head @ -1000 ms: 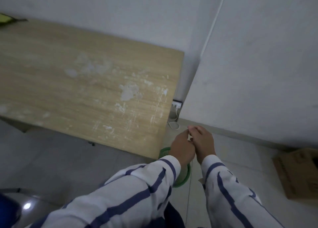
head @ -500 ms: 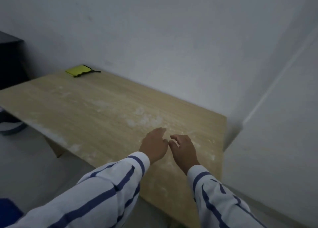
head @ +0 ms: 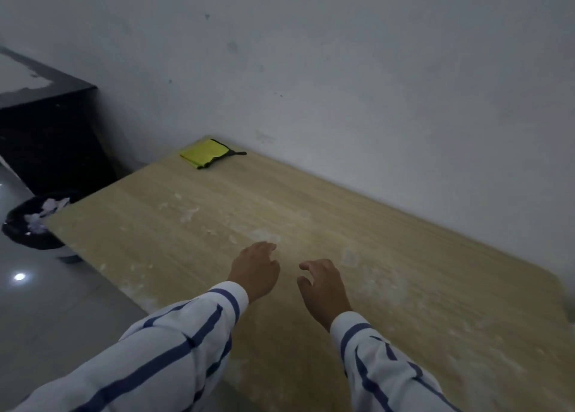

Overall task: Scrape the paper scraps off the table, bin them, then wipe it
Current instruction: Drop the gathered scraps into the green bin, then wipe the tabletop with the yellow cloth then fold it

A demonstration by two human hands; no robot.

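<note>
both grips hang over the light wood-grain counter (head: 149,225). left grip (head: 255,271): fingers loosely curled, holding nothing. right grip (head: 323,287): fingers half curled, thumb apart, holding nothing. the pale stuck-on paper scraps (head: 264,236) lie as thin patches just beyond the left fingertips, with more beside the right grip; contact cannot be confirmed. the round black bin (head: 21,234) stands on the floor off the far left corner, nearer the left grip. the folded yellow cloth (head: 203,155) lies by the wall.
</note>
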